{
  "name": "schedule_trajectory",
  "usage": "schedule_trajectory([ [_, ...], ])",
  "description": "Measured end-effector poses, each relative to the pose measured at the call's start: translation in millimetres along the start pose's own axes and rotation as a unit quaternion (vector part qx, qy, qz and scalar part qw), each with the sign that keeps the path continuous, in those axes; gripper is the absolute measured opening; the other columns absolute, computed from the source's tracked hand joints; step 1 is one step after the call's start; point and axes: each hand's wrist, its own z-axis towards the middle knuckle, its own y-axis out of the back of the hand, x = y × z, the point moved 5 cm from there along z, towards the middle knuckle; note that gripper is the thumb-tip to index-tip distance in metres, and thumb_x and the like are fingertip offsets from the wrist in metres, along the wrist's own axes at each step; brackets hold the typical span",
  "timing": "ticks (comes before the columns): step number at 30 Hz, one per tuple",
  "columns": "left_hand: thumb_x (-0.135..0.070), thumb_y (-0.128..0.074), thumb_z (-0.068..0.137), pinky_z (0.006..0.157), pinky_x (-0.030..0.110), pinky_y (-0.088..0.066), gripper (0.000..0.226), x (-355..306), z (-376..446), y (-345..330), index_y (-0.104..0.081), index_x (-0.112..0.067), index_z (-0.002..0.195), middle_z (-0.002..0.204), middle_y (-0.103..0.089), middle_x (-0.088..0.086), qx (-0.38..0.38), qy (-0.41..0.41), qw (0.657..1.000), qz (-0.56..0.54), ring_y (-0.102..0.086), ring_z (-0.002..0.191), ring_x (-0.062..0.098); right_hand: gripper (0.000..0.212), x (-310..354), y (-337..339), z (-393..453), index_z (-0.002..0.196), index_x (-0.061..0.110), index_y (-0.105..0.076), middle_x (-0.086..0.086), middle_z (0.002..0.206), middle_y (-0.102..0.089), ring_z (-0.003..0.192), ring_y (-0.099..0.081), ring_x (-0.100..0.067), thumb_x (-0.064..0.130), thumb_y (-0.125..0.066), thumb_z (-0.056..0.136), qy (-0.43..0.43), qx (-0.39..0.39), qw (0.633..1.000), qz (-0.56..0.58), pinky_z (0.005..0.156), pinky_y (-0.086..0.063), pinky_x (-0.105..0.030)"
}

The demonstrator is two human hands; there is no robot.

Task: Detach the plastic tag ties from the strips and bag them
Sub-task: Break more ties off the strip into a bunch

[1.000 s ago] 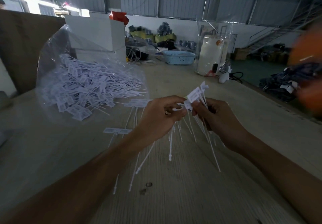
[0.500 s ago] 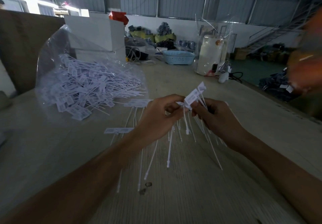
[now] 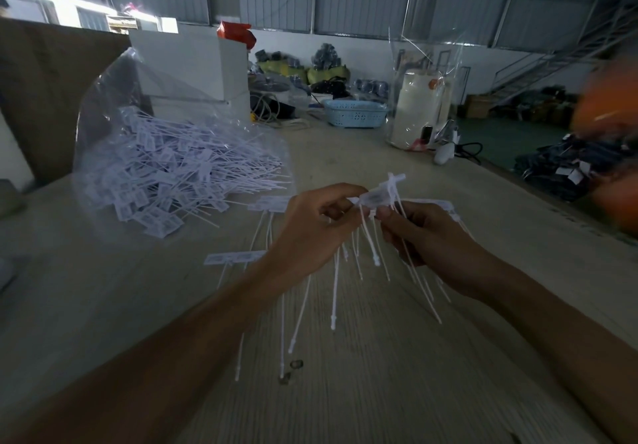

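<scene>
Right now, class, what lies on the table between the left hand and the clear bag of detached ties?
In the head view, two undetached strips lie between the left hand and the clear bag.

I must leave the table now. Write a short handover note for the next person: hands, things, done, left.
Left hand and right hand: both pinch the strip of tag ties held above the table, tails hanging down.
Clear bag, far left: already holds a big pile of ties.
Two more strips lie flat by the left wrist.
Left: separate these, then bag them.
</scene>
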Motion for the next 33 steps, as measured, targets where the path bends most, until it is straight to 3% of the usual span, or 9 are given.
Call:
schedule_trajectory([
  [5,-0.017,-0.070,0.091,0.071,0.021,-0.052,0.018,1.3,-0.5,0.6,-0.074,-0.014,0.108,0.084,-0.074,0.002,0.002,0.009,0.999,0.042,-0.069,0.076,0.010,0.045,-1.6,-1.6,0.8,0.069,0.012,-0.049,0.005,0.055,-0.040,0.046,-0.036,-0.007,0.042,-0.040,0.101,-0.005,-0.004,1.000,-0.013,0.046,-0.033,-0.018],
  [9,-0.015,-0.077,0.084,0.064,0.009,-0.046,0.027,1.0,-1.5,0.0,-0.071,-0.019,0.110,0.082,-0.074,-0.005,0.009,0.015,0.999,0.042,-0.068,0.074,0.002,0.042,-4.2,-0.8,0.6,0.073,0.011,-0.043,-0.005,0.065,-0.049,0.054,-0.044,-0.015,0.042,-0.042,0.101,-0.021,-0.011,0.999,0.047,0.048,-0.040,-0.027],
  [14,-0.020,-0.085,0.076,0.060,0.013,-0.047,0.031,0.2,-2.2,-1.8,-0.064,-0.015,0.097,0.078,-0.072,-0.011,0.001,0.007,1.000,0.027,-0.067,0.070,-0.001,0.037,-9.9,-2.6,0.6,0.077,0.016,-0.054,-0.002,0.059,-0.032,0.048,-0.024,-0.012,0.040,-0.041,0.103,-0.051,0.012,0.994,0.093,0.043,-0.022,-0.024],
  [16,-0.022,-0.086,0.073,0.060,0.012,-0.048,0.028,0.2,-2.2,-2.0,-0.065,-0.015,0.090,0.076,-0.070,-0.013,-0.002,0.000,1.000,0.026,-0.067,0.071,-0.001,0.035,-12.0,-3.2,1.5,0.079,0.017,-0.057,0.001,0.058,-0.031,0.049,-0.023,-0.011,0.042,-0.046,0.101,-0.070,0.013,0.993,0.091,0.044,-0.021,-0.024],
  [19,-0.024,-0.086,0.073,0.063,0.022,-0.055,0.024,1.6,-2.0,-2.4,-0.068,-0.017,0.088,0.079,-0.072,-0.010,-0.001,-0.005,1.000,0.030,-0.068,0.075,0.002,0.038,-12.2,-4.6,0.9,0.077,0.017,-0.058,0.004,0.056,-0.033,0.047,-0.026,-0.008,0.052,-0.057,0.089,-0.077,0.022,0.994,0.077,0.044,-0.022,-0.023],
  [22,-0.021,-0.084,0.076,0.071,0.029,-0.058,0.020,1.6,-1.5,-3.4,-0.073,-0.017,0.092,0.085,-0.074,-0.009,0.008,-0.004,0.999,0.033,-0.069,0.080,0.002,0.037,-12.6,-3.8,1.2,0.073,0.018,-0.058,0.006,0.053,-0.034,0.044,-0.027,-0.007,0.054,-0.062,0.081,-0.079,0.010,0.994,0.076,0.042,-0.023,-0.021],
  [25,-0.019,-0.077,0.084,0.077,0.030,-0.058,0.018,2.0,-0.2,-1.3,-0.075,-0.018,0.102,0.092,-0.075,-0.009,0.023,-0.013,0.999,0.042,-0.070,0.083,0.001,0.032,-15.9,2.3,3.5,0.078,0.013,-0.063,0.007,0.051,-0.032,0.044,-0.026,-0.008,0.042,-0.061,0.092,-0.084,-0.022,0.994,0.071,0.041,-0.024,-0.021],
  [28,-0.016,-0.072,0.086,0.079,0.023,-0.055,0.030,1.5,-1.6,-4.4,-0.071,-0.020,0.115,0.103,-0.073,-0.009,0.052,-0.037,0.994,0.091,-0.069,0.089,0.002,0.029,-19.3,7.8,4.5,0.079,0.011,-0.066,0.003,0.052,-0.033,0.043,-0.027,-0.009,0.033,-0.059,0.097,-0.089,-0.055,0.992,0.064,0.040,-0.024,-0.022],
  [33,-0.023,-0.077,0.084,0.084,0.033,-0.055,0.039,3.6,-2.1,-7.1,-0.067,-0.019,0.121,0.107,-0.072,-0.003,0.040,-0.056,0.988,0.135,-0.066,0.097,0.009,0.028,-20.0,10.7,4.6,0.075,0.012,-0.066,-0.002,0.054,-0.037,0.047,-0.030,-0.013,0.028,-0.060,0.097,-0.093,-0.100,0.987,0.087,0.048,-0.021,-0.028],
])
